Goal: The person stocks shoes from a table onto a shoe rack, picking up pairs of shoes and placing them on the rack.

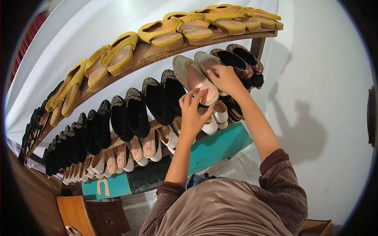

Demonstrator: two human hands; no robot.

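My left hand (192,113) is at the heel end of a beige slip-on shoe (188,72); its fingers rest on the pale pink insole and the thumb is at the heel's lower edge. Beside it, my right hand (226,80) has its fingers closed on the inner side of the matching beige shoe (205,60). The pair sits toes inward at the right part of the middle shelf, between black slippers with patterned toes (159,98) and a brown flowered pair (238,59). My right hand partly hides the second shoe's heel.
Yellow slingback sandals (165,37) line the top shelf (138,59). Below, white shoes with pink insoles (136,151) stand in a row above a teal board (220,145). A white wall (327,78) is to the right. A wooden cabinet (76,214) stands at the lower left.
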